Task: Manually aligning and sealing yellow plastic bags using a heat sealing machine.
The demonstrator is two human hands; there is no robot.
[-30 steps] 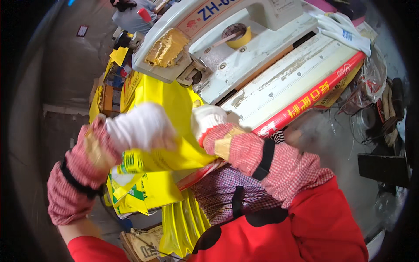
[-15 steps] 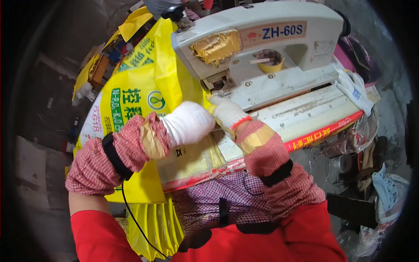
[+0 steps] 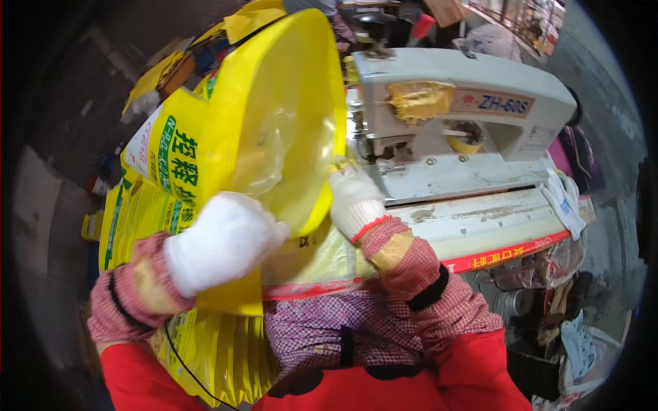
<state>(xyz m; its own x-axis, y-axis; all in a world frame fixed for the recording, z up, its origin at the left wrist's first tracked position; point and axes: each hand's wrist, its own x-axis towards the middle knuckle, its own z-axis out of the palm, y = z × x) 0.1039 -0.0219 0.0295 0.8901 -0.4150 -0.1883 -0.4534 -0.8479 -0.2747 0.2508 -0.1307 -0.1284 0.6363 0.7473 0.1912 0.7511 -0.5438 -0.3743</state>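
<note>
A yellow woven sack (image 3: 233, 103) with green print stands spread in front of me, left of the grey sewing machine (image 3: 411, 68). Its mouth gapes, and pale translucent plastic shows inside. My left hand (image 3: 223, 240), in a white knitted glove, is closed on the sack's near edge. At the sack's right edge, close to the machine's needle end, my right hand (image 3: 356, 195) pinches the rim with gloved fingers. That glove has a red-edged cuff and yellowed fingertips. The left fingertips are partly hidden.
The machine bed carries a long pale table (image 3: 473, 233) with a red front strip. A roll of tape (image 3: 466, 140) sits in the machine's arm opening. White gloves (image 3: 562, 202) hang at the table's right end. More folded yellow sacks (image 3: 219, 356) lie at lower left.
The sack has been drawn away from the machine's needle area and its mouth now gapes wide. My left hand has moved left and nearer. The view has shifted, too.
</note>
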